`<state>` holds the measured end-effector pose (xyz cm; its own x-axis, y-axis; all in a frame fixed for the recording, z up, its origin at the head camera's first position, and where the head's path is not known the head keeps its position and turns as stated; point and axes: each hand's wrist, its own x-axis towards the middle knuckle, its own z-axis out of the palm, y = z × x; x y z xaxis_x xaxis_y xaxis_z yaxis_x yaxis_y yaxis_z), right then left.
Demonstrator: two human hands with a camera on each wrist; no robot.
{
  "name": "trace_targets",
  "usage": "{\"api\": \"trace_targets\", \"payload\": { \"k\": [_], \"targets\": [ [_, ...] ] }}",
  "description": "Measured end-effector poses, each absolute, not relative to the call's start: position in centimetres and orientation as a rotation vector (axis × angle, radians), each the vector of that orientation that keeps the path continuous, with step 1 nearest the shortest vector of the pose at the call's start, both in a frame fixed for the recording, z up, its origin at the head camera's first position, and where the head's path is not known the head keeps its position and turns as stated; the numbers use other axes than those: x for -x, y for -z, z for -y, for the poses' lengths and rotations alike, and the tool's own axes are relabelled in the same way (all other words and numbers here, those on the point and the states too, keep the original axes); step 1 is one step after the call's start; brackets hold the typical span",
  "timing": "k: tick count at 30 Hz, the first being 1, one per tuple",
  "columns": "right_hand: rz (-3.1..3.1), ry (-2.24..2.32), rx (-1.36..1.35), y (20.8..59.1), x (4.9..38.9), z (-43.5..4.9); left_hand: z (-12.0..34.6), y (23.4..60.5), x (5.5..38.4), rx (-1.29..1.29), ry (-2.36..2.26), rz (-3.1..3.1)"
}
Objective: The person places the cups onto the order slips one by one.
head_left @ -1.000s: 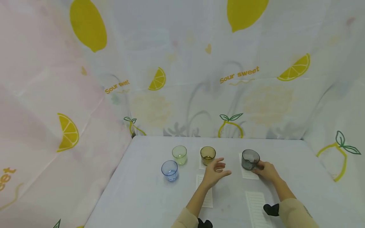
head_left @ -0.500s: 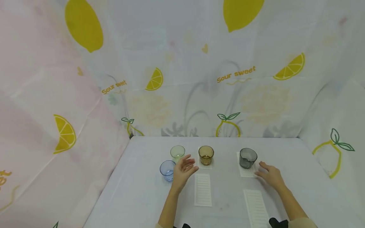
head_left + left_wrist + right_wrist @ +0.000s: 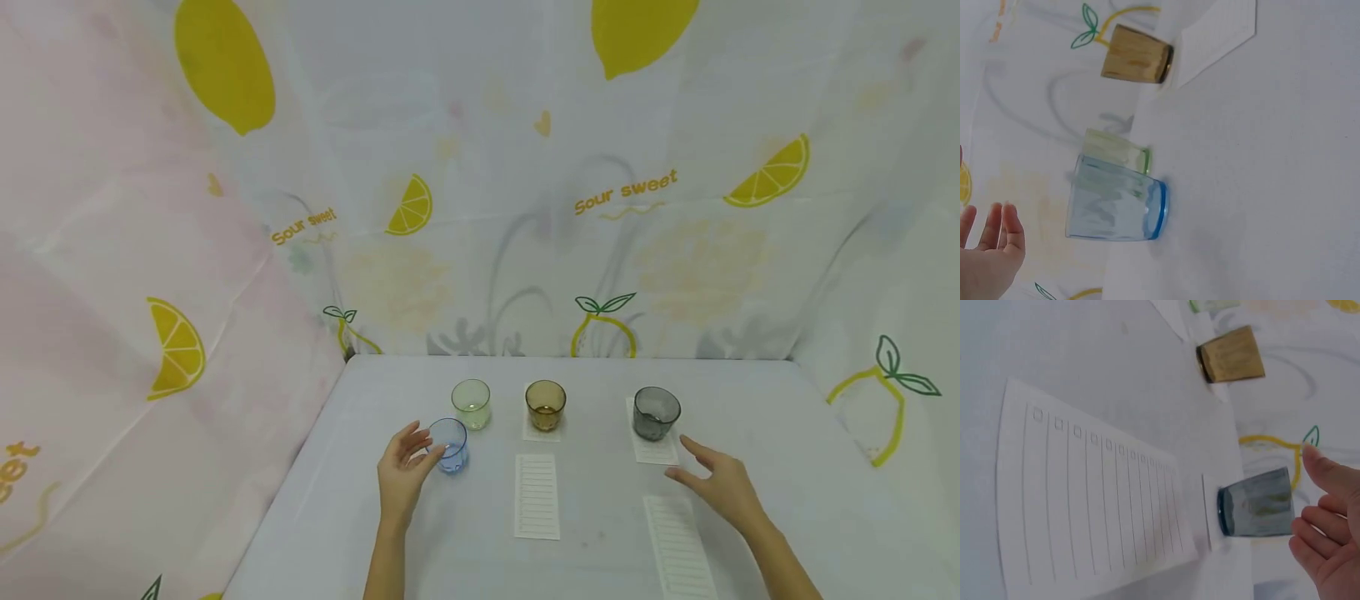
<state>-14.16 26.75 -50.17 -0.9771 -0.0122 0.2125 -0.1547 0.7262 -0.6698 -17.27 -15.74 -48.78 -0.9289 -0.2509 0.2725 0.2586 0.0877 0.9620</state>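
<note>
My left hand (image 3: 402, 475) is beside the blue glass (image 3: 453, 457), thumb and fingers spread apart at its left side. In the left wrist view the fingers (image 3: 1013, 234) stay apart from that glass (image 3: 1113, 203). Behind it stands a pale green glass (image 3: 472, 408). My right hand (image 3: 722, 485) hovers with parted thumb and fingers just right of the grey glass (image 3: 656, 417), holding nothing. The grey glass stands upright on a lined paper sheet (image 3: 655, 452). Farther left, an amber glass (image 3: 545, 408) stands on another sheet (image 3: 542, 434).
Two more lined sheets lie nearer on the white table (image 3: 322, 517): one sheet (image 3: 536, 497) in the middle and another sheet (image 3: 679, 546) toward the right. A lemon-printed curtain (image 3: 480, 267) rises behind the table and along its sides.
My left hand has swept left from near the amber glass, past the pale green one, to the blue glass. My right hand has let go of the grey glass and drawn slightly away.
</note>
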Motion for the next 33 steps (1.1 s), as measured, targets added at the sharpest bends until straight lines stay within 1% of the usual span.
{"api": "trace_targets", "payload": {
  "k": [9,13,18,24,28,33],
  "targets": [
    [2.701,-1.228,-0.219,51.4,13.0,-22.5,16.4,50.6,17.3,-0.201,1.634,2.078],
    [2.684,-1.246,-0.302,52.8,13.1,-20.5,16.4,51.7,17.5,-0.231,1.669,2.151],
    [2.696,-1.222,-0.497,54.7,13.0,-18.1,15.8,53.0,17.6,-0.253,1.734,2.194],
    [2.695,-1.165,-0.656,56.1,13.1,-16.3,15.1,54.1,18.2,-0.275,1.806,2.166],
    [2.707,-1.14,-0.664,56.4,13.1,-15.7,14.8,54.3,18.5,-0.294,1.828,2.162],
    [2.741,-1.166,-0.594,56.8,13.1,-15.5,14.4,54.8,18.9,-0.276,1.821,2.17]
  ]
}}
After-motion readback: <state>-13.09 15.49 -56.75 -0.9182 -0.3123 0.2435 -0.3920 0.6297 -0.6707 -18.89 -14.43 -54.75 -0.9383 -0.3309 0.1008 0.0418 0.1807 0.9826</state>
